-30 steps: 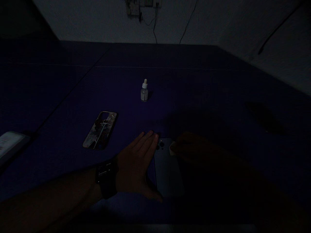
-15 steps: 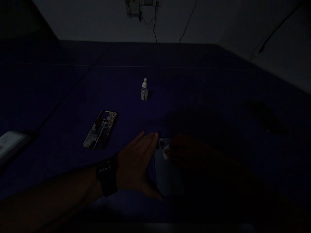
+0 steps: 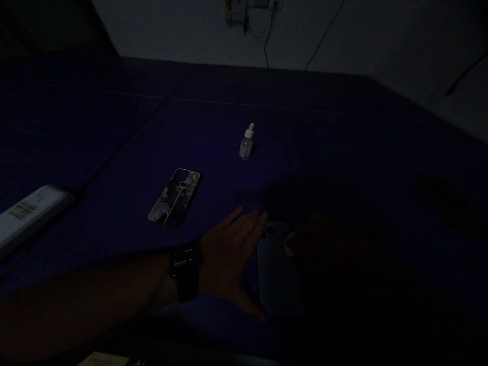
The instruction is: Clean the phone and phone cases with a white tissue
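A smartphone (image 3: 279, 277) lies back up on the purple surface, its camera lenses at the far end. My left hand (image 3: 231, 259), wearing a dark smartwatch (image 3: 185, 269) at the wrist, steadies it by the left edge. The fingertips are at its upper corner and the thumb near the lower one. In deep shadow, my right hand (image 3: 314, 239) is closed on a small white wipe (image 3: 290, 244) over the phone's upper right part. Most of that hand is too dark to make out. A patterned phone case (image 3: 175, 198) rests beyond my left wrist.
Upright behind the phone stands a small dropper bottle (image 3: 246, 145). A white power strip or similar long block (image 3: 32, 216) is at the left. On the right lies a faint dark object (image 3: 446, 201). Cables (image 3: 269, 40) hang on the back wall.
The view has shifted, so everything sits a little further right. My right hand and the wipe have moved right, away from the camera lenses. My left hand keeps its place on the phone.
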The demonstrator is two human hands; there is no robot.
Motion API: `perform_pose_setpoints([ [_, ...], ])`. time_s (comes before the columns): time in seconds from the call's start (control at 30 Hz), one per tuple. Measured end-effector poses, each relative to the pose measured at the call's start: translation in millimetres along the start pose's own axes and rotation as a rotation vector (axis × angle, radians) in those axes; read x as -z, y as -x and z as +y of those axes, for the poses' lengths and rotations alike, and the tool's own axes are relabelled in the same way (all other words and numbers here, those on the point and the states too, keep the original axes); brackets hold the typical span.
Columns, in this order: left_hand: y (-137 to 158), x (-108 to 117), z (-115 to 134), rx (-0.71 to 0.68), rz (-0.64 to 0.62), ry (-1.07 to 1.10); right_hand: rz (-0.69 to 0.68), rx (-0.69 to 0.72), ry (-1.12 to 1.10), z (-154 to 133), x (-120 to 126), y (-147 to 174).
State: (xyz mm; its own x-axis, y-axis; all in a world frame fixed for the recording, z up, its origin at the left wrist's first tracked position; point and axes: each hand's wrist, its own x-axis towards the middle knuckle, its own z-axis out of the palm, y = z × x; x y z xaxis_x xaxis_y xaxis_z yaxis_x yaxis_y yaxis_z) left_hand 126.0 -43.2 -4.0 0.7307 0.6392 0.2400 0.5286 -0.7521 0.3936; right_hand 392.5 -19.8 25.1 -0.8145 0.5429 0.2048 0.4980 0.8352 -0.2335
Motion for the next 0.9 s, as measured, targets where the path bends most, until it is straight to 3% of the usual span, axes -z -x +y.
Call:
perform_pose_setpoints([
  [0.27,-1,2,0,-0.005,-0.008,0.008,0.152,0.196,0.115,-19,-24,-26],
  [0.43,-3,4,1,0.009,-0.02,0.013,-0.039,0.077,0.035,-8,-6,-5],
  [0.63,-2,5,0,0.004,-0.039,0.006,0.124,0.149,0.057,-17,-24,-16],
  [0.8,-1,3,-1,0.008,-0.038,0.011,-0.01,0.105,-0.043,-16,-14,-14],
  [0.9,-1,3,0,-0.005,-0.035,-0.002,0.042,0.044,-0.039,-16,-17,-10],
])
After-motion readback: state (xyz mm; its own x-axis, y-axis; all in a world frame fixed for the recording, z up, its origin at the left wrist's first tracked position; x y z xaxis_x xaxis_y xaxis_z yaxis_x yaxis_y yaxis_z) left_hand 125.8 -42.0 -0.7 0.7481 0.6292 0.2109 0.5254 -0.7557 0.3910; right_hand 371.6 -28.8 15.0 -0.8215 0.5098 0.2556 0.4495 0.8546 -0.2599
